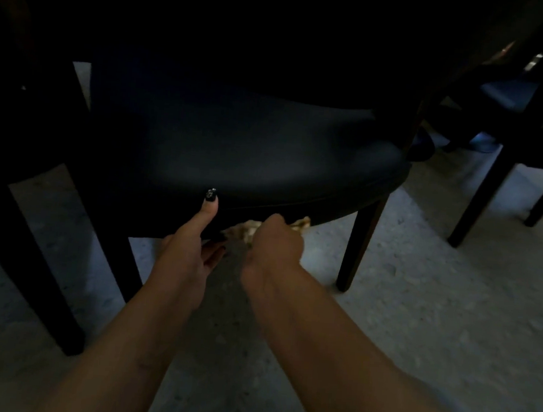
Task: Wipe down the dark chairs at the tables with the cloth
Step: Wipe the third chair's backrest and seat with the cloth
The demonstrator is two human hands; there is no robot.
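A dark chair [252, 145] with a padded black seat fills the middle of the head view. My left hand [192, 245] grips the seat's front edge, thumb on top and fingers underneath. My right hand [275, 242] holds a crumpled tan cloth [298, 224] against the underside of the seat's front edge. Most of the cloth is hidden behind the hand and seat.
A dark wooden leg and frame [35, 219] stand at the left. A second dark chair [529, 128] stands at the right, with feet in shoes [483, 141] behind it. Grey speckled floor [418, 298] lies below.
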